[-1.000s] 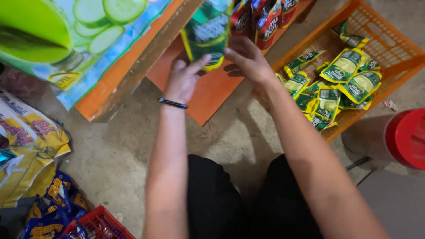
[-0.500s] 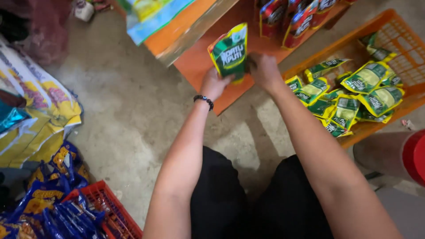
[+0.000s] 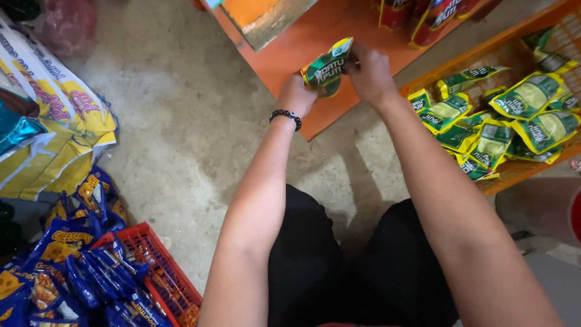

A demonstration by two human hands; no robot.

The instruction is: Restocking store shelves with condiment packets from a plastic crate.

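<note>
A flat orange board (image 3: pixel 339 66) is seen lying on a grey concrete floor, with an orange plastic crate (image 3: pixel 514 172) of green and yellow snack packets at the right and a red plastic crate (image 3: pixel 163 272) of blue packets at the lower left. Above the board, a small green and yellow foil packet (image 3: pixel 327 68) is held tilted, its long axis rising from lower left to upper right. It is pinched between both hands: the left hand (image 3: pixel 295 97), a dark beaded bracelet at its wrist, is closed on the lower end, and the right hand (image 3: pixel 370 74) is closed on the upper right edge.
</note>
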